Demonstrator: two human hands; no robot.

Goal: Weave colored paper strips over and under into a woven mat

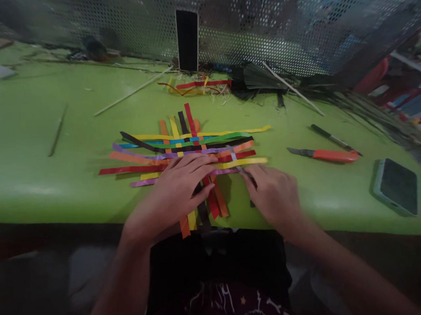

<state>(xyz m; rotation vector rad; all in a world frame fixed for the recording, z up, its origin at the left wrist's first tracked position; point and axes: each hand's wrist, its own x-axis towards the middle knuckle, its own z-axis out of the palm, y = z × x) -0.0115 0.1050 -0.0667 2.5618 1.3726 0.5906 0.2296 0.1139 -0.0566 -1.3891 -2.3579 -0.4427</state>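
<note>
Colourful flat strips lie crossed over and under one another as a loose woven mat [195, 140] on the green tabletop. My left hand [179, 178] rests palm down on the mat's near part, fingers stretched out and covering several crossings. At the mat's right side, my right hand [275, 191] pinches a dark greyish strip [233, 155] between thumb and fingers. That strip runs across the right ends of the orange, red and yellow strips; its exact path under the fingers is hidden. Loose strip ends stick out on all sides of the weave.
To the right lie a red-handled knife [333, 155], a dark pen-like tool [332, 136] and a phone [397, 186]. Another phone [188, 41] leans upright against a perforated metal screen [241, 27]. Strip scraps [202, 85] and thin sticks [131, 92] lie toward the back.
</note>
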